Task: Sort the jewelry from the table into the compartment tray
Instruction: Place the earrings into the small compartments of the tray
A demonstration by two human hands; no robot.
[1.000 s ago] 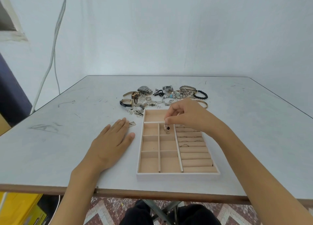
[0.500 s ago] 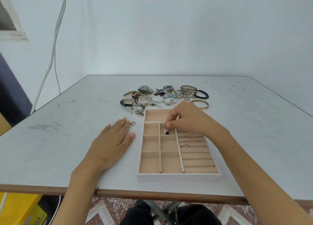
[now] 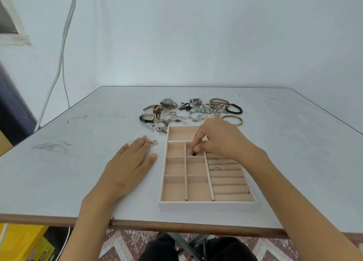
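My right hand is curled over the far half of the compartment tray. The thumb and forefinger tips are pinched together on a small metal trinket with a dark stone, and my other fingers are bent in above it. The trinket is low in the far square cell of the middle column, just under the wide cell that spans the tray's far end. It hangs from the pinch, metal part up at my fingertips and dark stone at the bottom, turned toward me. It is too small for me to tell whether it touches the cell floor.

The tray's long axis runs straight away from me, with ring rolls down its right side. A thin ring is wedged between two rolls. My wrist hides the farthest rolls and the right end of the wide cell.

My left hand lies palm down on the counter, left of the tray and apart from it, its fingers straight and holding nothing. A small metal tag lies just beside its fingertips.

Beyond the tray is a heap of jewelry. It has watches at the left, a black bead bracelet at the right, and a gold bangle just past my knuckles.
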